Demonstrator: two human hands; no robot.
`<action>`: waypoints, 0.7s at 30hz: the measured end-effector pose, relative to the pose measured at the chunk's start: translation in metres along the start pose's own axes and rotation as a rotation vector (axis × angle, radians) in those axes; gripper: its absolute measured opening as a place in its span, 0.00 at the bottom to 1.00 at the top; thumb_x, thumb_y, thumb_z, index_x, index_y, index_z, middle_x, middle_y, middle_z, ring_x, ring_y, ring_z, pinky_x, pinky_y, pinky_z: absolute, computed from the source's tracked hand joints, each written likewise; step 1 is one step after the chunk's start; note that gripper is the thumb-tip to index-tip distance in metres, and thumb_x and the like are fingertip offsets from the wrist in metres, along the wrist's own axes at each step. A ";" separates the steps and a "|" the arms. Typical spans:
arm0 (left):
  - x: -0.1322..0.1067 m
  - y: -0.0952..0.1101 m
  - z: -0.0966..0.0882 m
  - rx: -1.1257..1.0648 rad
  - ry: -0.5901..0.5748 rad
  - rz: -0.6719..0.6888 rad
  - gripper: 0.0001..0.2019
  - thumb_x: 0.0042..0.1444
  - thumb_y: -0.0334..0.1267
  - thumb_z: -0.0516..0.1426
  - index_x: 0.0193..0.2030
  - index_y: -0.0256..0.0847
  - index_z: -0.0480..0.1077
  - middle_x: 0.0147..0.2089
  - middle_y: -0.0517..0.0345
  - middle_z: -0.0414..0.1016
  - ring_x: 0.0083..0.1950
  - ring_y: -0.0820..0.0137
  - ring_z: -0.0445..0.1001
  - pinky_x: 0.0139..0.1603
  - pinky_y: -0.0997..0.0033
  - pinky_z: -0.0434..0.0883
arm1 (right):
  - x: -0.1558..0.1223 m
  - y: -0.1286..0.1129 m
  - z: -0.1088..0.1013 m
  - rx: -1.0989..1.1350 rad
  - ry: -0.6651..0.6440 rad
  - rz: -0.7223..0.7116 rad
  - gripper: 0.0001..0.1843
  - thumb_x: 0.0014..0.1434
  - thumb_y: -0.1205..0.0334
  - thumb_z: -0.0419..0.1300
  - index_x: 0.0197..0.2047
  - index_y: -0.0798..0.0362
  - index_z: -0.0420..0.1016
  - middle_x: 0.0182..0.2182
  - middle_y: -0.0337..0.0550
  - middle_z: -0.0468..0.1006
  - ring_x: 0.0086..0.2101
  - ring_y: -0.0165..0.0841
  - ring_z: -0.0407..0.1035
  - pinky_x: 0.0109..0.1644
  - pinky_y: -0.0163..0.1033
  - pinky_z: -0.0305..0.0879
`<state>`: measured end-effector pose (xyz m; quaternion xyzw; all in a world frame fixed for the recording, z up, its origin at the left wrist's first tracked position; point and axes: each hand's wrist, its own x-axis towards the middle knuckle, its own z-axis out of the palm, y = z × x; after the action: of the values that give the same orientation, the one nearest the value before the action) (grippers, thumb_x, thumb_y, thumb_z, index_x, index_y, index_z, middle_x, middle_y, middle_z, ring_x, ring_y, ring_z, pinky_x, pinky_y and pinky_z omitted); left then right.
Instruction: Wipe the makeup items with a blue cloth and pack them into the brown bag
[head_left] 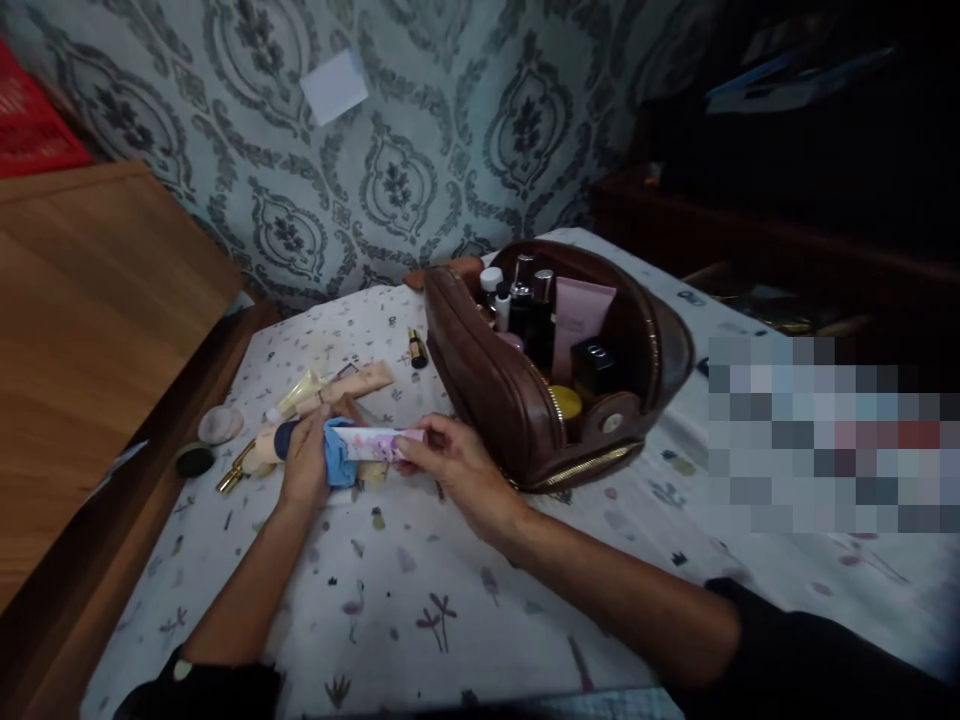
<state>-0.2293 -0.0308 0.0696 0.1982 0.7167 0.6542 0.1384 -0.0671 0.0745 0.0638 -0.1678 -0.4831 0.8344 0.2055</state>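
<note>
My right hand (450,465) pinches the end of a pale pink-and-white tube (379,443) held level above the bed sheet. My left hand (307,460) is closed on a blue cloth (339,455) wrapped round the tube's other end. Just right of both hands stands an open brown cosmetic bag (495,395) holding bottles, a pink tube (577,315), a black box and a yellow jar (565,402).
Loose cosmetics lie on the patterned sheet (420,600) left of my hands: beige tubes (352,385), a round compact (220,424), a dark lid (194,460), a gold-capped lipstick (417,349). A wooden board (82,330) borders the left; dark furniture (750,240) stands at right.
</note>
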 end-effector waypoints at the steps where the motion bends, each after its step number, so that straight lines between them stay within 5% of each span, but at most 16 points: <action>1: -0.001 0.001 0.002 -0.066 -0.044 -0.023 0.21 0.49 0.57 0.63 0.28 0.38 0.71 0.22 0.63 0.72 0.23 0.74 0.69 0.26 0.75 0.67 | 0.001 0.000 0.000 -0.007 -0.007 -0.015 0.18 0.47 0.49 0.70 0.32 0.52 0.71 0.29 0.35 0.75 0.31 0.30 0.72 0.39 0.36 0.69; 7: -0.004 0.009 -0.003 -0.204 -0.292 -0.048 0.17 0.49 0.50 0.66 0.29 0.37 0.74 0.28 0.59 0.76 0.28 0.74 0.74 0.31 0.76 0.72 | 0.003 0.001 -0.005 -0.103 -0.010 -0.100 0.18 0.52 0.53 0.68 0.44 0.51 0.75 0.35 0.38 0.78 0.35 0.33 0.74 0.44 0.40 0.72; 13: -0.006 0.015 -0.013 -0.007 -0.552 -0.183 0.25 0.52 0.60 0.63 0.36 0.35 0.76 0.25 0.56 0.75 0.20 0.73 0.70 0.20 0.75 0.66 | 0.005 0.000 -0.009 -0.150 -0.087 -0.123 0.19 0.56 0.57 0.66 0.51 0.50 0.76 0.37 0.38 0.78 0.38 0.32 0.74 0.47 0.41 0.72; 16: -0.008 0.015 -0.015 0.100 -0.591 -0.155 0.25 0.52 0.60 0.63 0.35 0.35 0.76 0.21 0.59 0.71 0.18 0.76 0.63 0.18 0.78 0.59 | 0.007 0.002 -0.010 -0.148 -0.152 -0.142 0.20 0.56 0.57 0.66 0.52 0.51 0.76 0.39 0.39 0.78 0.40 0.32 0.74 0.50 0.41 0.70; 21: -0.012 0.015 -0.012 0.262 -0.550 0.090 0.20 0.55 0.55 0.63 0.30 0.36 0.76 0.29 0.58 0.72 0.29 0.73 0.66 0.29 0.76 0.64 | 0.006 0.004 -0.007 -0.127 -0.155 -0.198 0.20 0.55 0.57 0.67 0.51 0.50 0.76 0.40 0.38 0.77 0.43 0.32 0.72 0.53 0.40 0.69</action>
<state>-0.2222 -0.0462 0.0849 0.4153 0.7213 0.4834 0.2713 -0.0702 0.0808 0.0565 -0.0670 -0.5637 0.7881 0.2380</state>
